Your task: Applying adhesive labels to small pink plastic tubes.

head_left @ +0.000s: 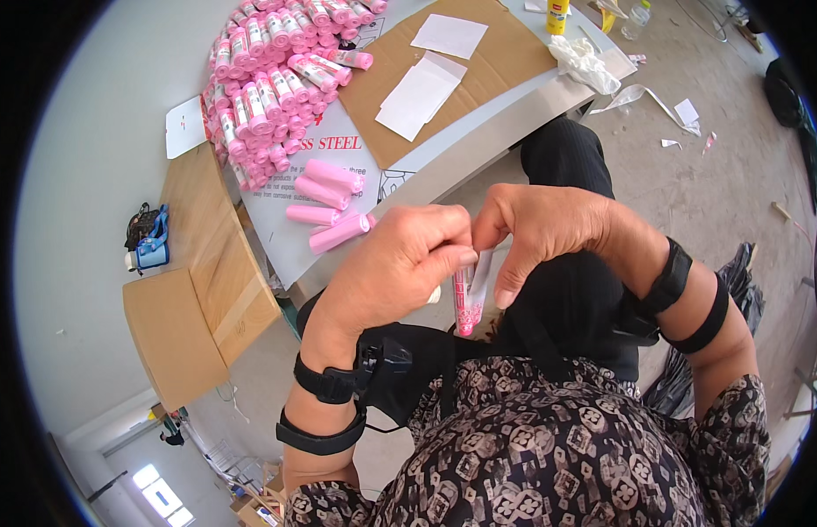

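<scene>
My left hand (pixel 391 263) and my right hand (pixel 544 228) meet over my lap, both with thumb and forefinger bent together. From their fingertips hangs a narrow pink-and-white printed label (pixel 465 303), its lower end pointing down. The pinched upper end is partly hidden behind the fingers, so how each fingertip grips it is hard to see. Beyond my left hand, several plain pink rolls (pixel 340 233) without labels lie loosely on the table. Farther off, a large heap of labelled pink rolls (pixel 272 105) is piled up.
The table's white sheet (pixel 277 237) carries brown cardboard (pixel 364 105) with white paper sheets (pixel 421 92). A yellow bottle (pixel 557 16) and crumpled white plastic (pixel 586 63) sit near the far right edge. Left stands a wooden surface (pixel 206 228) by a cardboard box (pixel 173 329).
</scene>
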Tool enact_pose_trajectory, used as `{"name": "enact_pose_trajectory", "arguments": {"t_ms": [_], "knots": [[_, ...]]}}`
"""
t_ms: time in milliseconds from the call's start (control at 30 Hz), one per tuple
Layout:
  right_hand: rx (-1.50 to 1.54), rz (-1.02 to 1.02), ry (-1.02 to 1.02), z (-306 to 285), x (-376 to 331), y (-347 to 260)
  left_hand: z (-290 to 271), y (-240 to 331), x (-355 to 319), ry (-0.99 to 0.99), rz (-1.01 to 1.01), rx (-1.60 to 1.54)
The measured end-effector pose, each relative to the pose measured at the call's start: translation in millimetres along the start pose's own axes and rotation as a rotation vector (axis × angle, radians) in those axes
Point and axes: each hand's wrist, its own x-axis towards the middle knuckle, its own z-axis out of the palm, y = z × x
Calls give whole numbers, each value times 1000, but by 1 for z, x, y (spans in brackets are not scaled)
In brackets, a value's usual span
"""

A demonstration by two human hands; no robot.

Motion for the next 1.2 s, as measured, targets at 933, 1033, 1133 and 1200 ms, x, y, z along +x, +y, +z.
{"name": "enact_pose_trajectory", "arguments": {"t_ms": [933, 1033, 1133, 1200], "knots": [[56, 180, 198, 40, -3, -3, 0, -14, 1, 50, -70, -51], [38, 153, 204, 40, -3, -2, 1, -17, 2, 66, -89, -77], [50, 130, 184, 38, -3, -1, 0, -16, 1, 70, -90, -82], [55, 124, 171, 36, -5, 0, 0, -16, 0, 64, -79, -71]]}}
